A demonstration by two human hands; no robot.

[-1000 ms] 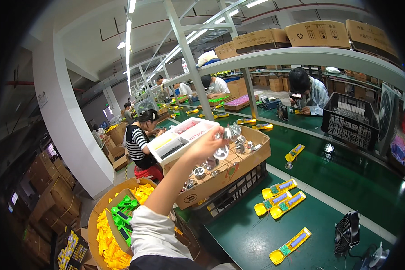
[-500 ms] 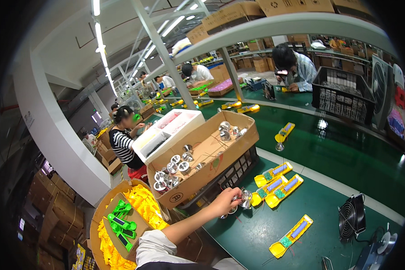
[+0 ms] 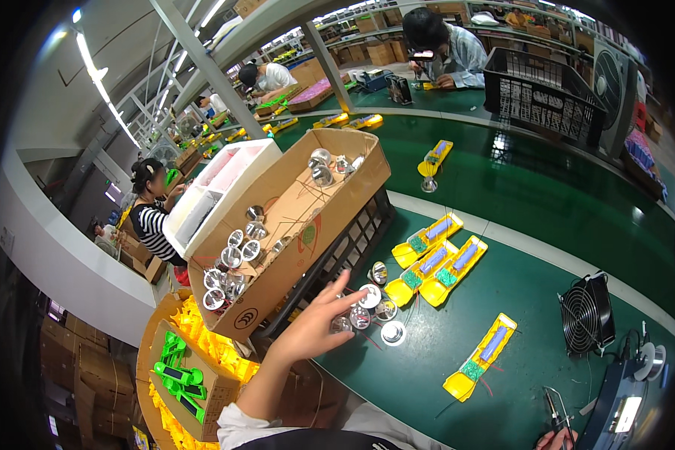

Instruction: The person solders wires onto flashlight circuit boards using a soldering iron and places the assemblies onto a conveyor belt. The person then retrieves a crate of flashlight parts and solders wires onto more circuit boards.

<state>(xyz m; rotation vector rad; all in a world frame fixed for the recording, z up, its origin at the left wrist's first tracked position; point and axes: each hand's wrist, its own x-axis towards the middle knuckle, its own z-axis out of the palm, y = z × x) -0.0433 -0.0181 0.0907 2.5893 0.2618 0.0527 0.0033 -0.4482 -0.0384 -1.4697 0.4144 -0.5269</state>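
My left hand has its fingers spread beside and partly over a cluster of silver reflector cups on the green worktable, its fingertips close to a white-rimmed cup. Whether they touch it I cannot tell. One more cup stands just right of the cluster. At the lower right edge, my right hand is closed round a slim dark tool with thin prongs, its exact kind unclear. Three open yellow housings with blue cells and green boards lie beyond the cups; another housing lies nearer me.
A cardboard box of reflectors stands left on a black crate, beside a white foam tray. Yellow parts fill a round bin below. A small black fan and a wire spool stand right. Co-workers sit beyond the green belt.
My left hand has let go of the reflector cups, which now sit loose on the table, and its fingers have spread. My right hand has appeared with the tool. The view has shifted.
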